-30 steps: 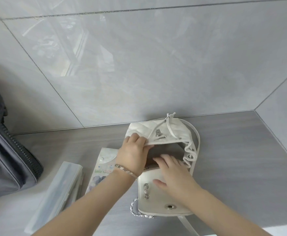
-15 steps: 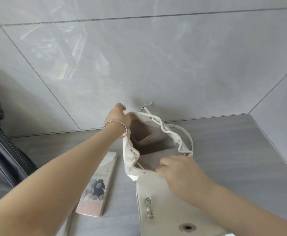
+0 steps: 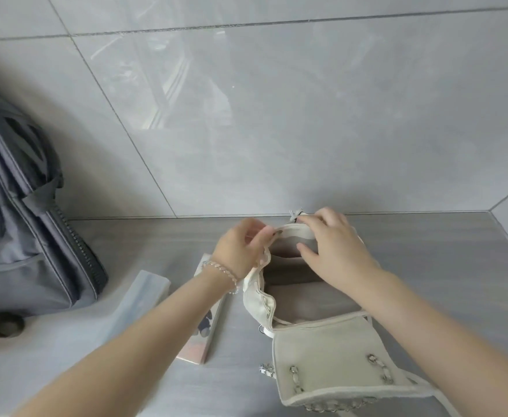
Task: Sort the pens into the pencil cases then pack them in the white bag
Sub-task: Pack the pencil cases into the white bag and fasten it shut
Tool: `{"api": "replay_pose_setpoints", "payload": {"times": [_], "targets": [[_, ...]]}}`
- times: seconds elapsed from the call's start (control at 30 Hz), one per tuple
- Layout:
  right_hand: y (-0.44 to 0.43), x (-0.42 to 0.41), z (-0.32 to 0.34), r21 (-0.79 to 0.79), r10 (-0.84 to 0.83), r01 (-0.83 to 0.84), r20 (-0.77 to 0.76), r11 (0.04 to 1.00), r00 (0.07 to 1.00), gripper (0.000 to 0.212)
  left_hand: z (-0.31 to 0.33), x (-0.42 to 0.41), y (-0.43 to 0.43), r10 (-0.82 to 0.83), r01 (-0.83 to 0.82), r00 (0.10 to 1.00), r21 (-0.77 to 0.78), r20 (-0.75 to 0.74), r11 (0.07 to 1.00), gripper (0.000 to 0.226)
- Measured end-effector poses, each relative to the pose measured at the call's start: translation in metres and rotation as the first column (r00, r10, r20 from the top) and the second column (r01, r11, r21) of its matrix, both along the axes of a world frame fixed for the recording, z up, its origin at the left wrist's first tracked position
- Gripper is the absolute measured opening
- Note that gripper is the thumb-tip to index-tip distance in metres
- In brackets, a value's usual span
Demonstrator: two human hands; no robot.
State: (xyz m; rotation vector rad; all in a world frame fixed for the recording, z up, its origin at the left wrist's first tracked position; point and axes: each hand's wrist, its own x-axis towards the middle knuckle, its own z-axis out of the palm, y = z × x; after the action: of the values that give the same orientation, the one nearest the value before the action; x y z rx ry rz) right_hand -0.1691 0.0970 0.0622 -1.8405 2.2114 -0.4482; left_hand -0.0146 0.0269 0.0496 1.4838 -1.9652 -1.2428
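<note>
The bag (image 3: pixel 322 353) sits open at the wall (image 3: pixel 276 115), with bare tabletop (image 3: pixel 445 266) to its right. The left hand (image 3: pixel 237 251) pinches its left rim and the right hand (image 3: pixel 337 248) grips its far rim. The forearm partly hides the clear case (image 3: pixel 144 296) and printed case (image 3: pixel 204 341). The frame edge cuts off the backpack (image 3: pixel 20 236).

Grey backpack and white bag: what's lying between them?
Head view: a translucent pencil case, then a printed pencil case beside the white bag.

Gaping white bag (image 3: pixel 256 297) mouth, wall (image 3: pixel 276 115) behind.
</note>
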Motion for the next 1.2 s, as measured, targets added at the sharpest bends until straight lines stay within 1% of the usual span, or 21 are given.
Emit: {"api": "replay_pose_setpoints", "payload": {"times": [0.03,0.07,0.1,0.13,0.17,0.2,0.23,0.3,0.4,0.47,0.53,0.6,0.67,0.73,0.8,0.83,0.87,0.93,1.0,1.13,1.2], "targets": [[-0.001,0.002,-0.002,-0.008,-0.009,0.009,0.006,1.000,1.000,0.046,-0.007,0.018,0.002,0.038,-0.035,0.997,-0.058,0.060,0.998,0.018],[0.001,0.000,-0.004,-0.020,-0.020,0.020,0.010,1.000,1.000,0.045,-0.017,0.037,0.003,0.079,-0.050,0.972,-0.135,0.222,0.990,0.026],[0.000,0.001,-0.005,-0.033,-0.025,0.025,0.012,0.999,1.000,0.044,-0.029,0.060,0.003,0.126,-0.047,0.888,-0.184,0.442,0.982,0.039],[0.000,0.001,-0.005,-0.041,-0.030,0.030,0.008,0.999,1.000,0.043,-0.041,0.084,0.004,0.143,-0.042,0.744,-0.169,0.653,0.985,0.053],[-0.001,0.003,-0.005,-0.045,-0.029,0.029,-0.001,0.999,1.000,0.043,-0.054,0.107,0.005,0.123,-0.073,0.592,-0.099,0.796,0.992,0.068],[-0.002,0.005,-0.004,-0.045,-0.030,0.030,-0.007,0.999,1.000,0.042,-0.062,0.127,0.008,0.086,-0.142,0.483,-0.020,0.871,0.990,0.081],[-0.002,0.006,-0.004,-0.043,-0.035,0.034,-0.008,0.998,0.999,0.041,-0.069,0.140,0.011,0.061,-0.208,0.433,0.034,0.899,0.978,0.089],[-0.002,0.011,-0.003,-0.034,-0.041,0.041,-0.005,0.999,0.999,0.042,-0.078,0.158,0.017,0.083,-0.254,0.435,0.033,0.896,0.967,0.088],[-0.001,0.015,0.000,-0.018,-0.031,0.031,-0.030,0.999,0.999,0.044,-0.070,0.159,0.021,0.207,-0.246,0.511,-0.089,0.834,0.965,0.075],[-0.001,0.017,0.003,0.017,-0.032,0.032,-0.040,0.999,0.999,0.047,-0.054,0.147,0.021,0.292,-0.305,0.630,-0.116,0.719,0.945,0.078],[0.000,0.019,0.008,0.031,-0.064,0.063,0.047,0.998,0.997,0.043,-0.027,0.124,0.019,0.366,-0.374,0.793,-0.086,0.487,0.924,0.080],[0.005,0.021,0.016,0.052,-0.093,0.084,0.204,0.995,0.974,0.033,0.008,0.094,0.016,0.406,-0.404,0.902,-0.043,0.146,0.914,0.087],[0.012,0.020,0.022,0.123,-0.080,0.039,0.342,0.992,0.936,0.025,0.039,0.063,0.015,0.388,-0.386,0.906,0.047,-0.167,0.921,0.098],[0.017,0.017,0.029,0.172,-0.042,-0.054,0.511,0.984,0.859,0.019,0.058,0.034,0.017,0.362,-0.328,0.863,0.153,-0.353,0.932,0.107],[0.019,0.014,0.033,0.159,-0.058,-0.092,0.744,0.983,0.666,0.021,0.062,0.006,0.023,0.310,-0.260,0.874,0.178,-0.373,0.949,0.112],[0.021,0.010,0.034,0.142,-0.058,-0.096,0.805,0.985,0.591,0.027,0.060,-0.007,0.029,0.278,-0.233,0.895,0.165,-0.350,0.958,0.115],[0.021,0.008,0.032,0.118,-0.032,-0.113,0.818,0.987,0.574,0.032,0.056,-0.017,0.035,0.239,-0.206,0.919,0.137,-0.314,0.969,0.115],[0.024,0.004,0.024,0.089,0.006,-0.131,0.804,0.987,0.594,0.026,0.042,-0.034,0.049,0.139,-0.122,0.964,0.087,-0.227,0.989,0.111],[0.027,0.002,0.017,0.096,0.013,-0.142,0.782,0.985,0.623,0.017,0.030,-0.040,0.058,0.116,-0.094,0.971,0.116,-0.207,0.989,0.106],[0.032,-0.002,0.006,0.136,0.020,-0.183,0.749,0.974,0.662,0.059,0.014,-0.025,0.052,0.096,-0.064,0.955,0.121,-0.282,0.991,0.115],[0.035,0.001,0.000,0.131,0.059,-0.177,0.618,0.975,0.784,0.048,0.010,-0.016,0.047,0.070,-0.039,0.959,0.118,-0.274,0.992,0.119]]}}
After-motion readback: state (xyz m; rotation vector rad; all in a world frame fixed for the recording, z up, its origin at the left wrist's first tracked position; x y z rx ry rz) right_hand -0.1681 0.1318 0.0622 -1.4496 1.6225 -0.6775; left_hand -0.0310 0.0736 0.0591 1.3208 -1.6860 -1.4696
